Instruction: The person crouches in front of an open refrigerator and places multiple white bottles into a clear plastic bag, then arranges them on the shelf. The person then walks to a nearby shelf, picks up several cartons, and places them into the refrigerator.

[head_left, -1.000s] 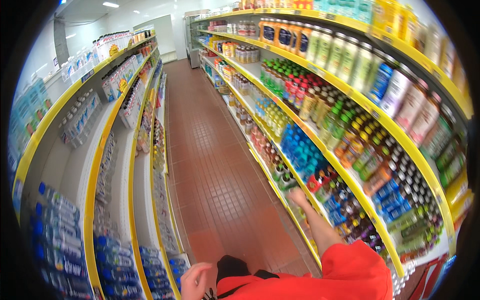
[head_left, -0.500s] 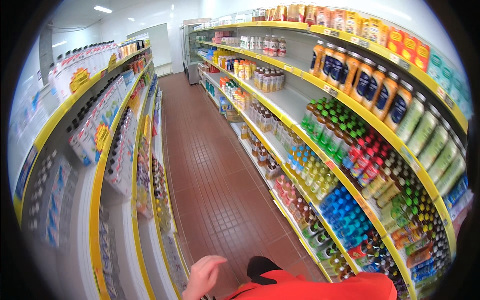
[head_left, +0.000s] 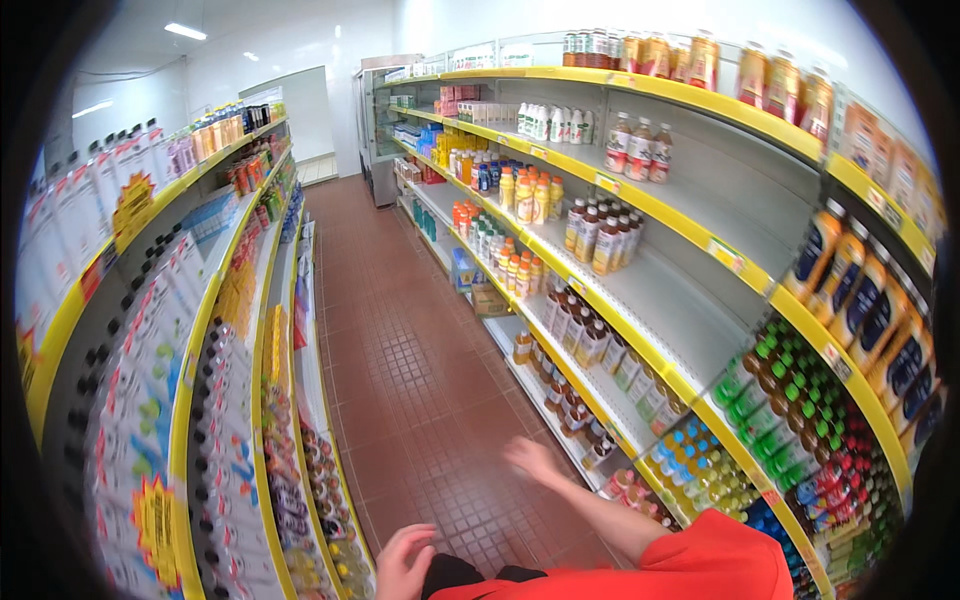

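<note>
My left hand (head_left: 404, 562) hangs low in front of my body, over the tiled floor, its fingers loosely bent and apart with nothing in them. Over the aisle floor is my right hand (head_left: 532, 461), reached forward, a little smeared by motion. Its fingers look loosely stretched out and no object shows in it. Neither hand touches a shelf. Nearest to the right hand, on the lower right shelves, stand pink-capped bottles (head_left: 637, 494) and dark-capped drink bottles (head_left: 573, 325).
A red-brown tiled aisle (head_left: 400, 350) runs between a left rack (head_left: 180, 400) of white packs and bottles and a right rack (head_left: 680, 300) of drinks. Yellow strips edge the shelves. A glass-fronted cabinet (head_left: 380, 135) and a cardboard box (head_left: 488, 300) stand farther along on the right.
I have moved forward along the aisle, and the shelves have slid back past me. My right hand and forearm have come into view over the floor. The left hand stays low.
</note>
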A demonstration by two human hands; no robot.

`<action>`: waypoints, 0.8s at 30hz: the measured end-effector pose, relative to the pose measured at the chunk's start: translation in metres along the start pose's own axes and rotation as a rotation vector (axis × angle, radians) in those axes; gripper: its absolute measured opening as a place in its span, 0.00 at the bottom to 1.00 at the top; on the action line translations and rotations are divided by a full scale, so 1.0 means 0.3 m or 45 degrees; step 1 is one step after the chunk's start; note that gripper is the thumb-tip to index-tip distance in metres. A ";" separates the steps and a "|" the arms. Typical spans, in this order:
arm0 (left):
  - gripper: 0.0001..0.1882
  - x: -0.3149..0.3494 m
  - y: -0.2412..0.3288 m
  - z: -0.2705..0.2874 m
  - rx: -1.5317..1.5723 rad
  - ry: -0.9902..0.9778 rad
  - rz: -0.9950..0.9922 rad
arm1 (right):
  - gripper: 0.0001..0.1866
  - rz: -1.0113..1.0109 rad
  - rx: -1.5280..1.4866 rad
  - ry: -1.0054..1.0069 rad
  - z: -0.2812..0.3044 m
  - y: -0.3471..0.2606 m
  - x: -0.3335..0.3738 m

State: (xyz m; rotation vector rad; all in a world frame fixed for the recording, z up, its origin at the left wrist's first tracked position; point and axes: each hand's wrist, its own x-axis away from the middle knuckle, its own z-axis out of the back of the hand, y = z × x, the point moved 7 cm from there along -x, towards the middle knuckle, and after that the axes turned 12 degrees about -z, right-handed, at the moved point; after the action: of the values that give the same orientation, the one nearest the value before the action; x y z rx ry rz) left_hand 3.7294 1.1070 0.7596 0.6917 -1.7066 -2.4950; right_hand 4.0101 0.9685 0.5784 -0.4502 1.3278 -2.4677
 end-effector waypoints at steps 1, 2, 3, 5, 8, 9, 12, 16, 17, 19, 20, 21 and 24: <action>0.16 -0.087 -0.103 0.043 0.270 0.112 0.147 | 0.16 0.009 -0.159 -0.131 -0.079 -0.267 -0.125; 0.21 -0.130 -0.173 0.126 0.509 0.269 0.250 | 0.14 0.183 -0.350 -0.300 -0.153 -0.594 -0.141; 0.28 -0.224 -0.283 0.171 0.635 0.291 0.232 | 0.12 0.363 -0.439 -0.447 -0.218 -0.770 -0.200; 0.29 -0.431 -0.293 0.295 1.054 0.513 0.043 | 0.11 0.712 -0.426 -0.722 -0.388 -1.090 -0.181; 0.28 -0.852 -0.552 0.356 1.362 0.688 -0.087 | 0.14 0.950 0.007 -0.637 -0.568 -1.149 -0.392; 0.27 -0.980 -0.618 0.358 1.473 0.627 0.067 | 0.16 0.832 0.040 -0.461 -0.567 -1.157 -0.515; 0.26 -1.359 -0.824 0.338 1.555 0.434 0.365 | 0.27 0.878 0.594 0.015 -0.562 -1.170 -0.881; 0.22 -1.816 -0.935 0.323 1.581 0.135 0.708 | 0.37 0.696 0.770 -0.044 -0.371 -1.272 -1.292; 0.20 -1.917 -0.997 0.329 1.518 0.096 0.738 | 0.39 0.640 0.710 -0.100 -0.339 -1.271 -1.402; 0.16 -2.131 -1.103 0.334 1.415 -0.014 0.748 | 0.43 0.594 0.561 -0.269 -0.284 -1.255 -1.631; 0.14 -2.234 -1.175 0.354 1.463 -0.007 0.747 | 0.45 0.578 0.478 -0.359 -0.257 -1.255 -1.742; 0.12 -2.334 -1.272 0.392 1.509 0.006 0.747 | 0.43 0.592 0.466 -0.260 -0.202 -1.265 -1.888; 0.06 -2.650 -1.489 0.574 1.485 0.212 0.826 | 0.36 0.560 0.234 0.027 -0.023 -1.290 -2.420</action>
State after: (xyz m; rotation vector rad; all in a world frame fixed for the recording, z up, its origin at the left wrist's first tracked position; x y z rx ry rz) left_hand 4.4739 1.6547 0.6784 0.2321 -2.6297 -0.8732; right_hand 4.6201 1.4715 0.8067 -0.0746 1.0572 -2.1981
